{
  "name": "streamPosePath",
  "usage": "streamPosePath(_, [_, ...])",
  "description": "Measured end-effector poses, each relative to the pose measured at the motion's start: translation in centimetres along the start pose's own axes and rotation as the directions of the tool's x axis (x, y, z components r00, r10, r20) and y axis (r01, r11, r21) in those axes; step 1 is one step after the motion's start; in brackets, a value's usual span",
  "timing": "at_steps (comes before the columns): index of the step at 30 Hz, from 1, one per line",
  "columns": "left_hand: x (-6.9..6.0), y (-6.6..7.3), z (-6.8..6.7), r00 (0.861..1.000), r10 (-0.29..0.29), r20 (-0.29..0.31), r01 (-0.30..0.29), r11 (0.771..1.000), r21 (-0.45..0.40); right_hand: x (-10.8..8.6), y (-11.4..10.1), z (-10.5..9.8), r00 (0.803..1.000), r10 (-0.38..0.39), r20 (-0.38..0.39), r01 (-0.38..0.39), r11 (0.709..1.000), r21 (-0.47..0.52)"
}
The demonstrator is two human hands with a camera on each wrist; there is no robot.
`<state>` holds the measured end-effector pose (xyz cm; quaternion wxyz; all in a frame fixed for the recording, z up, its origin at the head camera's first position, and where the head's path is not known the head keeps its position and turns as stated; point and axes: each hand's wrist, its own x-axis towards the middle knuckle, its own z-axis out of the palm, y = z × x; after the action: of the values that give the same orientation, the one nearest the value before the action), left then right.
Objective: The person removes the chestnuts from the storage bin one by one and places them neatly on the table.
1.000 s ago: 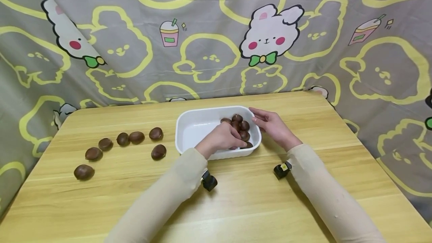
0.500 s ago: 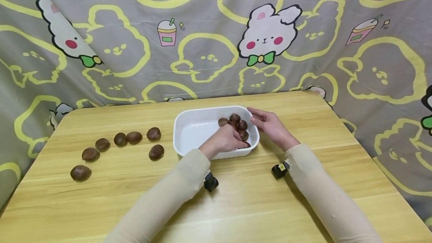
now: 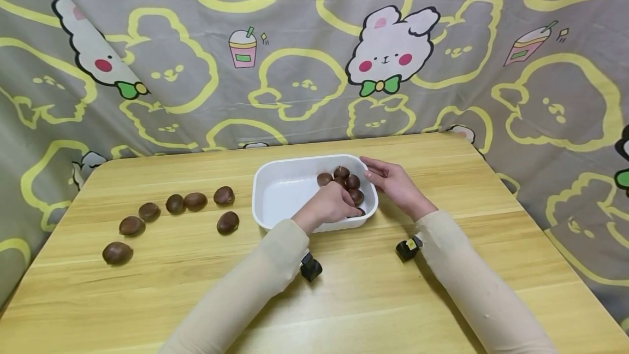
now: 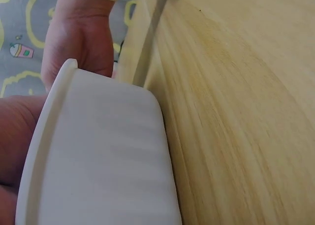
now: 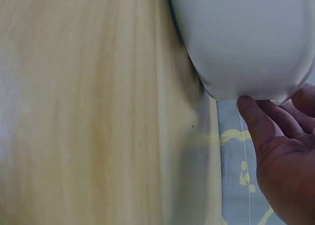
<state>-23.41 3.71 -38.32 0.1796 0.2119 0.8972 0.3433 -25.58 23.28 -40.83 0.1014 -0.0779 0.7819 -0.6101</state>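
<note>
In the head view a white rectangular tray point(image 3: 280, 187) sits on the table with several brown chestnuts point(image 3: 341, 172) heaped at its right end. My left hand point(image 3: 328, 201) reaches over the near rim, its fingers curled down at a chestnut point(image 3: 362, 212) in the near right corner. The hand hides part of that chestnut, and its lower fingertips are out of sight. My right hand point(image 3: 395, 183) touches the tray's right end, thumb by the rim. In the right wrist view, that hand's fingers point(image 5: 258, 121) lie extended against the tray's outer wall point(image 5: 246, 43).
Several loose chestnuts point(image 3: 195, 201) form a curved line on the wooden table point(image 3: 344, 299), left of the tray. Two of them lie close to the tray's left end. A grey patterned curtain point(image 3: 304, 31) hangs behind the table's back edge.
The left hand stays inside the tray and shifts slightly, now covering more of the corner chestnut. The right hand keeps its place at the tray's end. The whole head view shifted a little.
</note>
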Motion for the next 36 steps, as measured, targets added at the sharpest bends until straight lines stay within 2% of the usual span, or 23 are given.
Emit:
streamPosePath(9, [0.0, -0.1, 0.0, 1.0, -0.013, 0.015, 0.014, 0.996, -0.086, -0.2, 0.0, 0.0, 1.0, 0.006, -0.007, -0.006, 1.0, 0.007])
streamPosePath(15, [0.2, -0.4, 0.3, 1.0, 0.012, 0.011, -0.012, 0.999, -0.043, -0.2, 0.0, 0.1, 1.0, 0.005, -0.012, -0.005, 1.0, 0.015])
streamPosePath(23, [-0.1, -0.4, -0.3, 1.0, 0.029, -0.009, -0.029, 0.998, -0.058, -0.2, 0.0, 0.1, 1.0, 0.015, -0.01, -0.015, 1.0, 0.027])
streamPosePath(29, [-0.7, -1.0, -2.0, 0.998, 0.058, -0.032, -0.062, 0.99, -0.124, -0.1, 0.0, 0.1, 1.0, 0.023, -0.012, -0.022, 0.999, 0.038])
streamPosePath(33, [-1.7, -1.6, -4.1, 0.997, 0.03, -0.067, -0.043, 0.977, -0.209, -0.1, 0.0, 0.1, 1.0, 0.027, -0.01, -0.027, 0.999, 0.038])
streamPosePath(36, [-2.8, -2.2, -5.9, 0.996, 0.0, -0.094, -0.023, 0.97, -0.24, -0.1, 0.0, 0.1, 0.999, 0.03, -0.012, -0.029, 0.999, 0.03])
